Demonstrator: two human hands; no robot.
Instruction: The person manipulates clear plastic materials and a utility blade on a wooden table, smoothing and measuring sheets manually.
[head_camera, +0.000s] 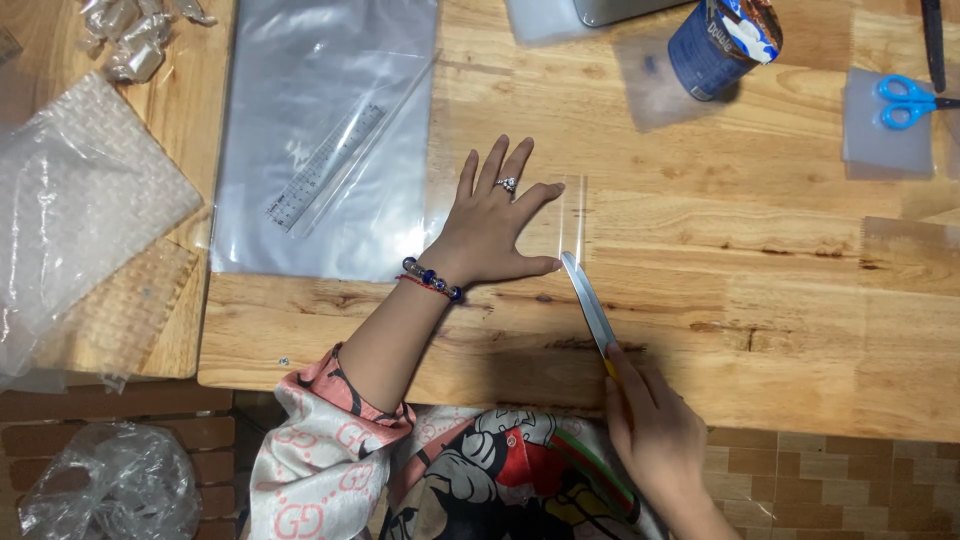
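My left hand (492, 225) lies flat with fingers spread on a clear plastic sheet (570, 215) on the wooden table (760, 300). It wears a ring and a beaded bracelet. My right hand (655, 430) grips the handle of a utility knife (588, 300) near the table's front edge. The blade tip touches the sheet's lower right corner, just right of my left thumb.
A large plastic bag (330, 60) with a clear ruler (325, 165) on it lies to the left. Bubble wrap (80, 200) is at far left. At the back stand a blue cup (722, 42) and blue scissors (905, 100) on plastic pieces.
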